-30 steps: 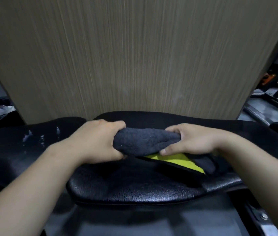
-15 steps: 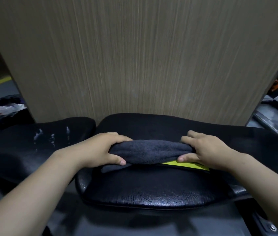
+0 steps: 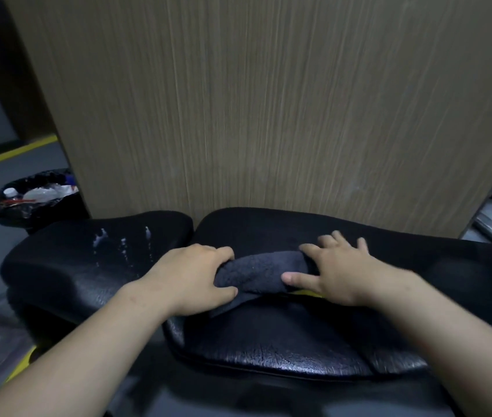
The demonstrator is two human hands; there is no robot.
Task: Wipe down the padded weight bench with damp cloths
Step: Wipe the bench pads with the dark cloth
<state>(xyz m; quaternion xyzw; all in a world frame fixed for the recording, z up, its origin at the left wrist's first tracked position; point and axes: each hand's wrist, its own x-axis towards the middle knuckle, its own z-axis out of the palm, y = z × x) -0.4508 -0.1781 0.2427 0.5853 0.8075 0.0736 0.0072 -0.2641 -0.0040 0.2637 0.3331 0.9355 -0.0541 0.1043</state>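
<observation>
Left hand grips cloth on bench; right hand presses it, fingers spread straight.

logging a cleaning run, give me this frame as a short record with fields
left hand: grips the left end of the dark grey cloth
right hand: fingers spread, pressing on the cloth's right end
cloth: bunched on the near bench pad, yellow edge showing beneath
left bench pad: white spots on top
background: wood-grain panel, lined waste bin far left
</observation>
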